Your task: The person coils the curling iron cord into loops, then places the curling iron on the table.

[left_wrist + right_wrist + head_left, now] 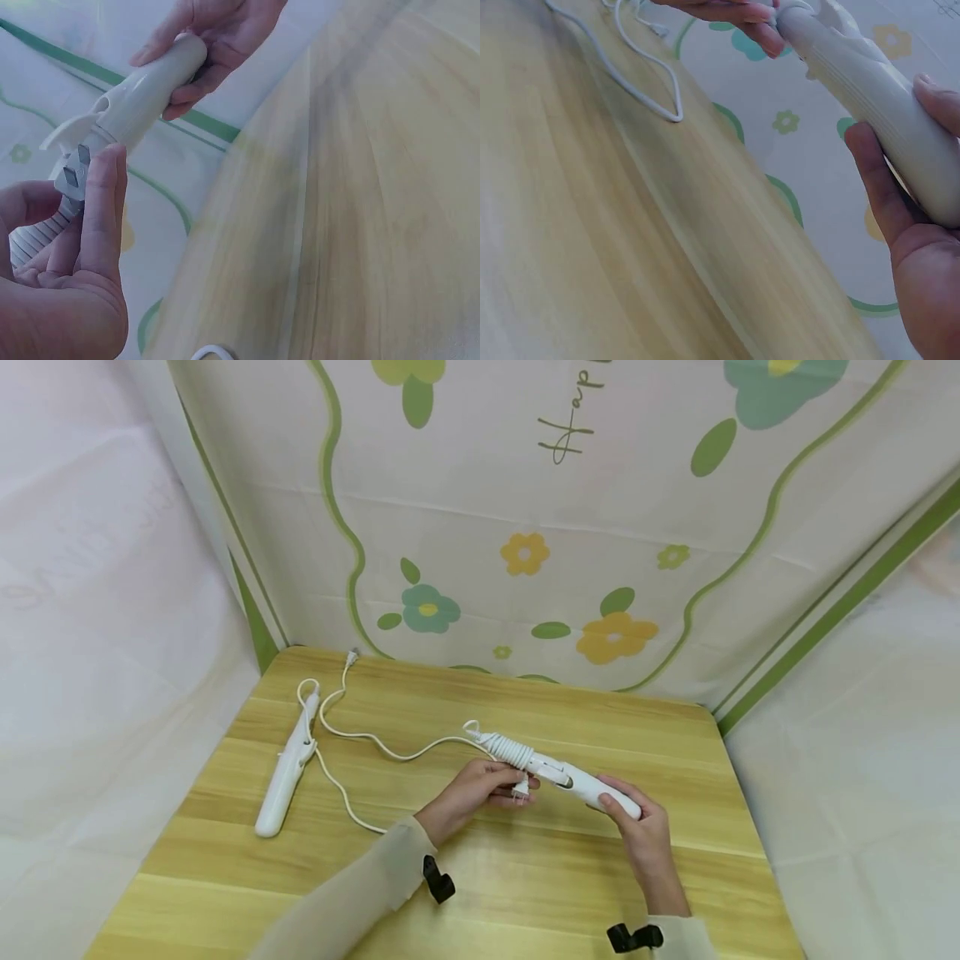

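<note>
A white curling iron is held above the table between both hands, its cord coiled tightly around the thinner left end. My right hand grips the smooth, rounded thick end, thumb on top and fingers beneath. With my left hand I pinch the cord's white two-prong plug close beside the coiled cord. The plug's flat metal prongs point outward in the left wrist view. A second white curling iron lies on the left of the table, its cord loose.
The wooden table ends at a flowered cloth wall. The second iron's loose cord winds across the table, passing behind my left arm. Its plug lies near the back-left edge. Pale cloth hangs on both sides.
</note>
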Motion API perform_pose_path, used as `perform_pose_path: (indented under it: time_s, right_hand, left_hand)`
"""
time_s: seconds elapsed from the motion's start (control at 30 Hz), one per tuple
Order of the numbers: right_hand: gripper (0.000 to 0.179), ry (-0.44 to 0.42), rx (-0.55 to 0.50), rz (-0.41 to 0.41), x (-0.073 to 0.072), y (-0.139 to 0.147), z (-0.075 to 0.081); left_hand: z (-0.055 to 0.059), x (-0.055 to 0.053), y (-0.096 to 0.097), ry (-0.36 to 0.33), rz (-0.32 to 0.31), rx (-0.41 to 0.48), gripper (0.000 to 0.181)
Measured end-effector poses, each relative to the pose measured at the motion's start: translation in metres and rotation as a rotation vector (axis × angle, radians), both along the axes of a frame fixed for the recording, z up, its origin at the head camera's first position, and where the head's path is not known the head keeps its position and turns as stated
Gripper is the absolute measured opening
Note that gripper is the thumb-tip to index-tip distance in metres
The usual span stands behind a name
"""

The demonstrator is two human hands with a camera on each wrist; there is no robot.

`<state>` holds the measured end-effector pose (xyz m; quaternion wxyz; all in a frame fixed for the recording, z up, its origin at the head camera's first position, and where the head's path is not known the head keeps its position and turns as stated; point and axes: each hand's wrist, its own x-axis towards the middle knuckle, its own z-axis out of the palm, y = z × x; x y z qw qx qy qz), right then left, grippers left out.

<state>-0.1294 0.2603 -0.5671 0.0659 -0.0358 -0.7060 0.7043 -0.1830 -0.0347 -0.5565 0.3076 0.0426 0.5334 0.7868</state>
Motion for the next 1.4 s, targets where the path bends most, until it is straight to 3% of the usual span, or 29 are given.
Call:
perform_pose_path:
  time_s: [0.17, 0.3, 0.57, 0.73, 1.03, 1.3, 1.4]
  right_hand:
    - [0.03, 0.017, 0.148, -0.038, 0.005, -0.001, -0.007]
    - [0.03, 0.035, 0.205, -0.058, 0.009, 0.0, -0.014]
    - [0.032, 0.002, 0.32, -0.089, 0.018, 0.009, -0.033]
    - [0.035, 0.008, 0.448, -0.108, 0.021, 0.018, -0.044]
    - [0.045, 0.144, 0.755, -0.059, 0.027, 0.036, -0.059]
    - [0.045, 0.134, 0.842, -0.07, 0.027, 0.042, -0.062]
    - [0.044, 0.109, 0.845, -0.067, 0.027, 0.043, -0.063]
  left_hand:
    - [-0.009, 0.001, 0.003, -0.017, 0.012, 0.024, 0.038]
    - [-0.016, 0.0, 0.007, 0.008, -0.001, -0.049, 0.046]
    - [-0.03, -0.006, 0.024, -0.052, 0.016, -0.161, 0.058]
    - [-0.037, -0.012, 0.041, -0.05, 0.021, -0.204, 0.05]
    - [-0.044, -0.029, 0.07, -0.008, 0.037, -0.26, 0.029]
    - [-0.047, -0.037, 0.087, -0.016, 0.083, -0.335, 0.023]
    - [-0.046, -0.038, 0.089, 0.011, 0.094, -0.395, 0.024]
